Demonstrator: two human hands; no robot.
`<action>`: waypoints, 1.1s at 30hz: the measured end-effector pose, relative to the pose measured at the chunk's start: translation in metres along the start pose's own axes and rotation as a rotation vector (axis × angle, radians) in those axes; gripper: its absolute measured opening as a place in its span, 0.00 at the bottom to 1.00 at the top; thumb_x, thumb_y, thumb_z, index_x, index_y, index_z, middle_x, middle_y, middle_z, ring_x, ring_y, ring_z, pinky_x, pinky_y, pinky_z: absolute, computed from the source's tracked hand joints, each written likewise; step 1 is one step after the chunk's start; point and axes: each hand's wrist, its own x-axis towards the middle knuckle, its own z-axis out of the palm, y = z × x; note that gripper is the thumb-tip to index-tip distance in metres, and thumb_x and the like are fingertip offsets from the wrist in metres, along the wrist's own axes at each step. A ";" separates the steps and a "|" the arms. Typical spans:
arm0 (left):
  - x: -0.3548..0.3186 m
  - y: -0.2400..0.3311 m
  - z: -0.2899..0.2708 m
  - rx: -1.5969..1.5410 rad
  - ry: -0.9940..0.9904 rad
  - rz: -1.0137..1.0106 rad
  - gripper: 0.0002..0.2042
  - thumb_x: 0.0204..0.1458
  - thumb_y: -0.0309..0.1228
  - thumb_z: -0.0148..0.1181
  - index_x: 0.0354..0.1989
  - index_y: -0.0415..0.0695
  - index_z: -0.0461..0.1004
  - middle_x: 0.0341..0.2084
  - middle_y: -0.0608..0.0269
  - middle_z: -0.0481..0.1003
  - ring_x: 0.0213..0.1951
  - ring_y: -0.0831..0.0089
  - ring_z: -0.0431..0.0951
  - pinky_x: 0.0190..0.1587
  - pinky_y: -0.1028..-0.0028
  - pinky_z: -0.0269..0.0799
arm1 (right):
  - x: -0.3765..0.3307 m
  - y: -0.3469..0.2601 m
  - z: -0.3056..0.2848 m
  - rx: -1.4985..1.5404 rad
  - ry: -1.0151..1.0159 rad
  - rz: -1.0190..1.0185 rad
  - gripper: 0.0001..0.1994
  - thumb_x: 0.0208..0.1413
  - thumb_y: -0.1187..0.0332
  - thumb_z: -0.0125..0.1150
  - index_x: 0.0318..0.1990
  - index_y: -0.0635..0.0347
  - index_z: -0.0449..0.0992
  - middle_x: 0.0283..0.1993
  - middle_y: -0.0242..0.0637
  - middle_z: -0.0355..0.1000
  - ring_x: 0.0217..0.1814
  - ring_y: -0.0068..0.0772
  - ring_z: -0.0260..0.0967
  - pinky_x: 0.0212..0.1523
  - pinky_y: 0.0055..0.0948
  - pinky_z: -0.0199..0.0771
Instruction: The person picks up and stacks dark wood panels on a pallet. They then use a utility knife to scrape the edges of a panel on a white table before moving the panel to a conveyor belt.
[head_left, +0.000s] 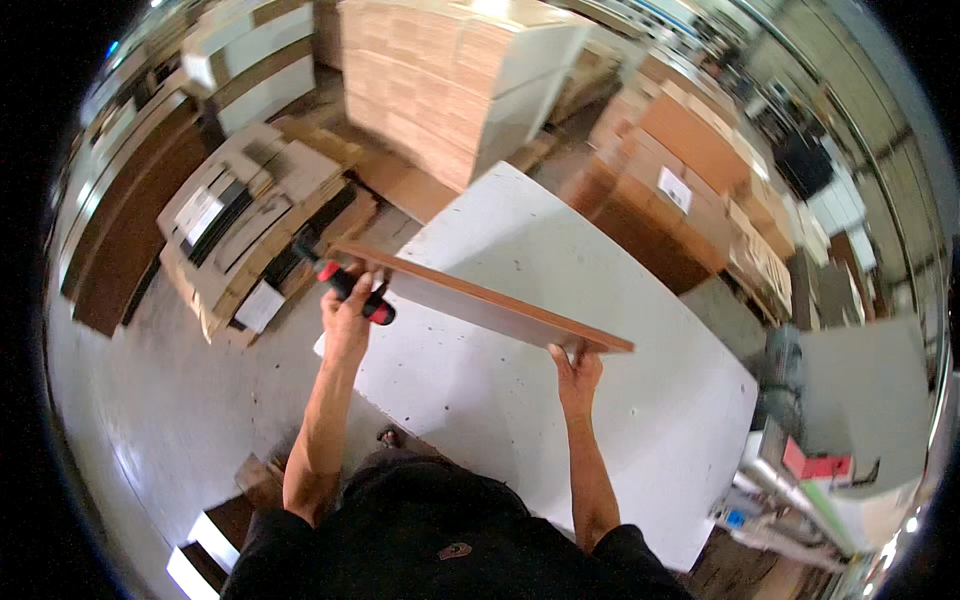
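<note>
A long brown wood panel (480, 300) stands on its edge across a white worktable (560, 420). My left hand (347, 305) is at the panel's left end, gripping a red and black power tool (350, 285) held against the board. My right hand (578, 368) grips the panel's right end from below, fingers curled around the edge. Both forearms reach up from the lower edge of the picture.
Stacks of boards and flat cartons (250, 220) lie on the floor to the left. A tall stack of light panels (450, 80) stands behind the table, and brown cartons (690, 170) to the right. A cluttered bench with a red box (815, 465) sits at right.
</note>
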 end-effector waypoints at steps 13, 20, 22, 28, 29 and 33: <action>-0.008 0.000 0.018 -0.129 0.022 -0.072 0.15 0.57 0.25 0.64 0.51 0.37 0.74 0.41 0.63 0.76 0.43 0.74 0.75 0.46 0.68 0.74 | 0.017 -0.033 -0.016 0.089 0.001 -0.103 0.20 0.54 0.60 0.72 0.46 0.65 0.73 0.39 0.42 0.75 0.39 0.33 0.75 0.41 0.33 0.74; 0.003 0.022 -0.009 0.140 -0.001 -0.078 0.17 0.54 0.30 0.69 0.50 0.38 0.77 0.37 0.66 0.77 0.40 0.75 0.75 0.44 0.71 0.71 | 0.023 -0.064 -0.022 0.110 -0.110 -0.069 0.25 0.53 0.58 0.73 0.51 0.65 0.71 0.45 0.47 0.78 0.47 0.38 0.77 0.47 0.34 0.75; 0.005 0.055 -0.012 0.350 -0.038 -0.135 0.18 0.52 0.30 0.69 0.51 0.36 0.77 0.37 0.67 0.77 0.39 0.75 0.75 0.44 0.71 0.72 | 0.030 -0.062 -0.028 0.129 -0.184 -0.035 0.30 0.56 0.57 0.70 0.60 0.65 0.66 0.52 0.47 0.76 0.53 0.35 0.74 0.53 0.36 0.73; -0.009 0.106 0.016 0.099 -0.449 -0.394 0.23 0.51 0.21 0.60 0.57 0.32 0.71 0.33 0.55 0.76 0.30 0.69 0.78 0.34 0.73 0.78 | 0.031 -0.043 -0.042 0.496 -0.459 0.536 0.24 0.63 0.60 0.59 0.59 0.69 0.70 0.53 0.41 0.73 0.55 0.31 0.70 0.55 0.30 0.70; -0.009 0.104 0.015 0.112 -0.482 -0.416 0.22 0.51 0.21 0.59 0.57 0.31 0.71 0.31 0.54 0.76 0.29 0.69 0.78 0.33 0.73 0.78 | 0.025 -0.043 -0.040 0.528 -0.493 0.580 0.23 0.63 0.60 0.58 0.58 0.69 0.71 0.52 0.41 0.74 0.56 0.30 0.70 0.55 0.29 0.69; -0.015 0.094 0.016 0.013 -0.523 -0.440 0.15 0.54 0.23 0.60 0.49 0.29 0.74 0.25 0.53 0.77 0.27 0.70 0.79 0.31 0.74 0.79 | 0.006 -0.016 -0.037 0.599 -0.514 0.859 0.14 0.63 0.60 0.57 0.43 0.64 0.75 0.30 0.34 0.76 0.28 0.22 0.75 0.25 0.20 0.73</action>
